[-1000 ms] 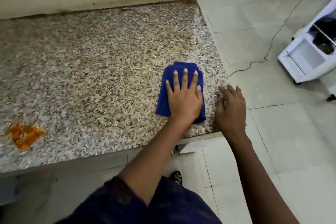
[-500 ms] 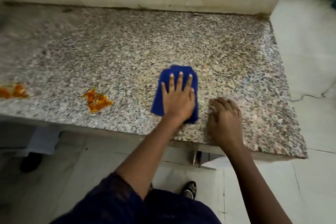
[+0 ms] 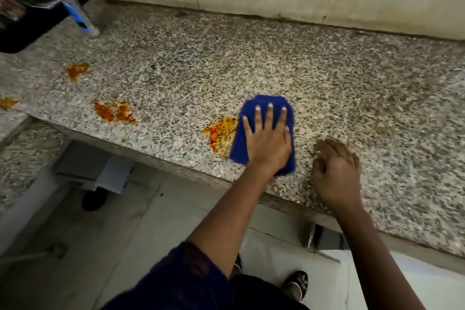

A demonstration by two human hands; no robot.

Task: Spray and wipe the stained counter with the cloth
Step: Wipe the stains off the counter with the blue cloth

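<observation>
**Blue cloth parked right at the edge of a stain**

Speckled granite bench (image 3: 251, 63), blue cloth (image 3: 266, 106) lying flat near the front edge. Left hand (image 3: 268, 138) pressed palm-down on top of it, fingers spread wide, so no real grip, just flat pressure. Cloth's left edge touching, maybe slightly overlapping, the nearest orange stain (image 3: 221, 133). Right hand (image 3: 336, 173) resting on the bench just beside the cloth, fingers loosely curled, holding nothing. More orange further left: second stain (image 3: 114, 111) near the front edge, third stain (image 3: 76, 70) further back. Clear bottle with blue label (image 3: 73, 5) leaning at far left beside a black tray (image 3: 27, 30). Bit blurry, can't tell if it's the sprayer.
</observation>
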